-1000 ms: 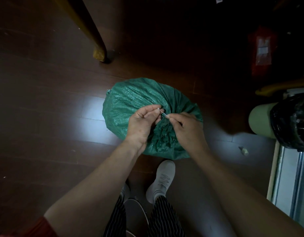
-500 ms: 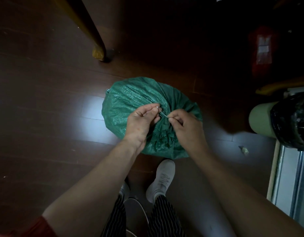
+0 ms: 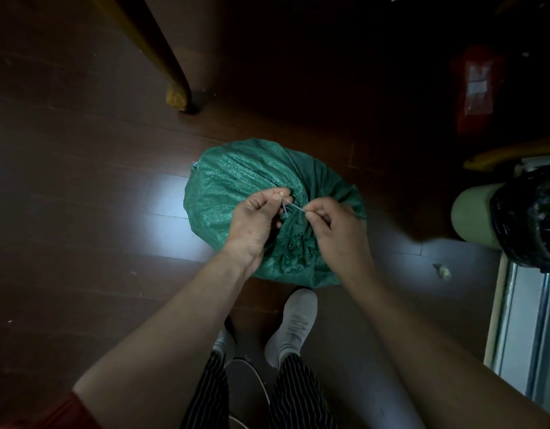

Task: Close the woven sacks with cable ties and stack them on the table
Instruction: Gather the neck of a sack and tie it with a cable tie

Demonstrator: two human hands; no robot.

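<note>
A full green woven sack (image 3: 236, 178) stands on the dark wooden floor just in front of my feet, its mouth gathered into a bunched neck facing me. A thin pale cable tie (image 3: 294, 207) runs across that neck between my hands. My left hand (image 3: 255, 221) pinches one end of the tie at the neck. My right hand (image 3: 332, 227) pinches the other end between thumb and forefinger, a little to the right. The part of the tie around the neck is hidden by the folds and my fingers.
A yellow-footed wooden table leg (image 3: 174, 94) stands beyond the sack on the left. At the right a green bin with a black liner (image 3: 515, 218) sits by a pale door frame (image 3: 502, 308). A red object (image 3: 475, 88) lies in the dark far right.
My hands have drawn slightly apart, so more of the tie shows between them. The sack has stayed in place.
</note>
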